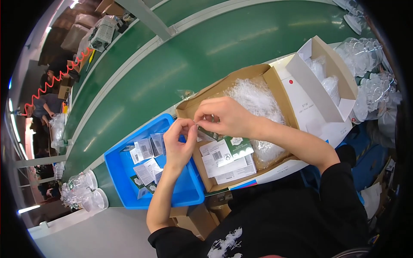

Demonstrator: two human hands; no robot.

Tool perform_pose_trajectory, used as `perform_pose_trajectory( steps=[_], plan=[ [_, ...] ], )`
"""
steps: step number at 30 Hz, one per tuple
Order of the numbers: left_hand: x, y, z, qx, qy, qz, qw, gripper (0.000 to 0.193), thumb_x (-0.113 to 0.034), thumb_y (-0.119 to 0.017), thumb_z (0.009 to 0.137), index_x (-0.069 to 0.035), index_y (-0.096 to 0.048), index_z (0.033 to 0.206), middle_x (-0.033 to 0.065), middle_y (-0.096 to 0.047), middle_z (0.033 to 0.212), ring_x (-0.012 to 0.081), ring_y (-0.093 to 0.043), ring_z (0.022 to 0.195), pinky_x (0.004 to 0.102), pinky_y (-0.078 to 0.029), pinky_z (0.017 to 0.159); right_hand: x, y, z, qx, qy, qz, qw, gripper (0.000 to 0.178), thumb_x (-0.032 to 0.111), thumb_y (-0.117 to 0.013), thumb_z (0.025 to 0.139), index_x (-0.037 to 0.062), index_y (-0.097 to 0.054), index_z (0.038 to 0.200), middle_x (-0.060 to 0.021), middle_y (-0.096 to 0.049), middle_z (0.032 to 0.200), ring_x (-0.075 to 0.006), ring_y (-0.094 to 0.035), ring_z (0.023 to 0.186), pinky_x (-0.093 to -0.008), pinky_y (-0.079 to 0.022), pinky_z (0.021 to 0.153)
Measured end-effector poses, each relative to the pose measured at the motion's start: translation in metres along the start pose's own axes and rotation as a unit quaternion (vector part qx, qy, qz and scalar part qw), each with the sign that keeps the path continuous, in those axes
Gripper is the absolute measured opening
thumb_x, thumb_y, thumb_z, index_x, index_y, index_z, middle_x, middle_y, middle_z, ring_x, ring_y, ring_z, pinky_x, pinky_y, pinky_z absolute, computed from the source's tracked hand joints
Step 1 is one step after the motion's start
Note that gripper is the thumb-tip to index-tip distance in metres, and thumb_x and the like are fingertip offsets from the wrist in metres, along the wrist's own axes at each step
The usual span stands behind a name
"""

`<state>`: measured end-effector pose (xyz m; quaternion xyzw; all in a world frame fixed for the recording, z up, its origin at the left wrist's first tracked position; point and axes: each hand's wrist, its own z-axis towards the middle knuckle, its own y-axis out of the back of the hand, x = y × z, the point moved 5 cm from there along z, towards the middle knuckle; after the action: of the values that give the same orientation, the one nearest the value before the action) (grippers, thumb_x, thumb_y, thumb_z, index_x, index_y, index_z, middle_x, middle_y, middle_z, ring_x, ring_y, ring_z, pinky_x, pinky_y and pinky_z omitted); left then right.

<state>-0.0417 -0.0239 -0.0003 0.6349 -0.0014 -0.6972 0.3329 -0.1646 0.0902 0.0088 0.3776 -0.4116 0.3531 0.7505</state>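
Pinched between thumb and forefinger of both hands: one small thin clear plastic piece [196, 123], too small to identify, held above the near left corner of an open brown cardboard box [275, 81]. Left hand [180, 144] over blue plastic tray [122, 170] of printed paper tags [146, 149]. Right hand [223, 116] over box holding clear plastic fasteners [258, 101] and green-and-white printed cards [226, 155]. Beyond: green conveyor belt [180, 60].
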Motion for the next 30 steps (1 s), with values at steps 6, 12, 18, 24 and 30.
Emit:
perform_pose_trajectory(
  steps=[6, 12, 18, 24, 30],
  plan=[
    [-0.002, 0.005, 0.0, -0.015, -0.01, 0.018, 1.0, 0.006, 0.0, -0.065, 0.087, 0.002, -0.062, 0.091, 0.0042, -0.062, 0.08, 0.0075, -0.057, 0.066, 0.0209, -0.045, 0.058, 0.005, -0.004, 0.001, 0.009, 0.004, 0.002, 1.0, 0.007, 0.006, -0.067, 0.083, 0.002, -0.066, 0.089, -0.0061, -0.064, 0.082, -0.0164, -0.063, 0.07, -0.0278, -0.052, 0.059],
    [-0.016, 0.042, 0.004, -0.135, -0.002, 0.07, 0.988, 0.005, -0.003, -0.064, 0.089, 0.001, -0.065, 0.086, -0.0022, -0.056, 0.063, 0.0019, -0.045, 0.056, 0.0192, -0.033, 0.049, 0.0, -0.001, 0.0, -0.016, -0.006, 0.013, 1.0, 0.006, 0.006, -0.065, 0.086, 0.0008, -0.066, 0.089, -0.0062, -0.064, 0.082, -0.0157, -0.061, 0.069, -0.0269, -0.05, 0.057],
    [-0.028, 0.104, 0.004, -0.193, -0.015, 0.11, 0.975, 0.036, -0.012, -0.06, 0.095, 0.0, -0.053, 0.062, -0.0059, -0.044, 0.055, 0.001, -0.032, 0.052, 0.0236, -0.02, 0.045, 0.006, -0.003, 0.001, -0.017, 0.015, -0.003, 1.0, 0.007, 0.007, -0.064, 0.087, 0.0003, -0.066, 0.088, -0.007, -0.064, 0.08, -0.0158, -0.061, 0.069, -0.0272, -0.05, 0.057],
    [-0.019, 0.094, 0.01, -0.156, 0.039, 0.239, 0.958, 0.035, -0.016, -0.066, 0.092, 0.004, -0.055, 0.065, -0.0002, -0.043, 0.058, 0.0057, -0.031, 0.053, 0.0274, -0.022, 0.047, -0.017, 0.001, -0.004, -0.009, -0.042, -0.109, 0.993, 0.012, 0.013, -0.067, 0.085, 0.002, -0.066, 0.091, -0.0087, -0.065, 0.084, -0.0224, -0.064, 0.076, -0.0333, -0.053, 0.068],
    [-0.036, 0.088, 0.014, -0.167, -0.046, 0.334, 0.926, 0.01, -0.007, -0.067, 0.086, 0.0, -0.066, 0.094, 0.0106, -0.064, 0.097, 0.0215, -0.063, 0.086, 0.0309, -0.05, 0.07, -0.016, -0.02, -0.009, 0.202, -0.036, -0.145, 0.968, 0.033, 0.023, -0.075, 0.076, 0.0055, -0.066, 0.104, -0.0113, -0.066, 0.1, -0.0279, -0.063, 0.097, -0.0393, -0.052, 0.082]
  ],
)
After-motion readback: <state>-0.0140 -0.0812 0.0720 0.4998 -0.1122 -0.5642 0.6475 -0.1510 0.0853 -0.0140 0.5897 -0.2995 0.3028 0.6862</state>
